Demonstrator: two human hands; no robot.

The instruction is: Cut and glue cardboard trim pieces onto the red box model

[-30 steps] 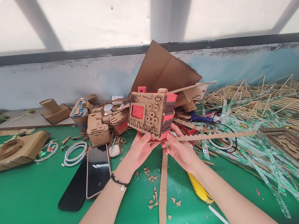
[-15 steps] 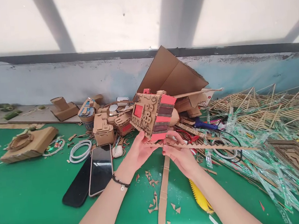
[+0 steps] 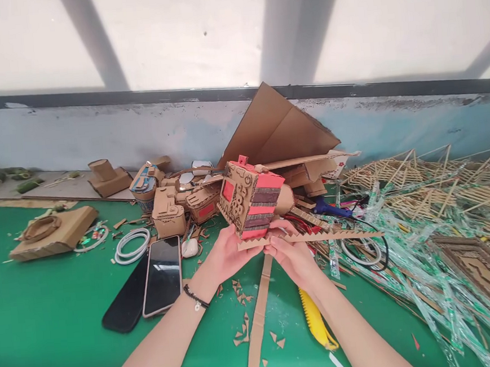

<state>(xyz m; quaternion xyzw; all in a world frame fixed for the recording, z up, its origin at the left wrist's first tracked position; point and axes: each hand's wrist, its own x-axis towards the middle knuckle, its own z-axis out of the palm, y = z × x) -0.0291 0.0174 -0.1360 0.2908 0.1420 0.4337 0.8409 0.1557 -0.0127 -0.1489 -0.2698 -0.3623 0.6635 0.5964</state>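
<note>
A cardboard model box (image 3: 250,197) with red panels, cut-out buttons and a striped side is held up above the green table. My left hand (image 3: 225,256) grips its lower left corner. My right hand (image 3: 291,256) supports it from below on the right and also pinches a long zigzag-edged cardboard strip (image 3: 317,236) that runs along the box's bottom edge and sticks out to the right.
Two phones (image 3: 161,275) lie on the green mat (image 3: 47,312) left of my arms. A plain cardboard strip (image 3: 258,318), small scraps and a yellow utility knife (image 3: 313,319) lie below my hands. Cardboard models (image 3: 166,212) pile up behind, bamboo sticks (image 3: 440,185) and plastic wrappers fill the right.
The box has turned so that its striped side faces me more and its button face points left. The zigzag strip has come up against the box's bottom edge.
</note>
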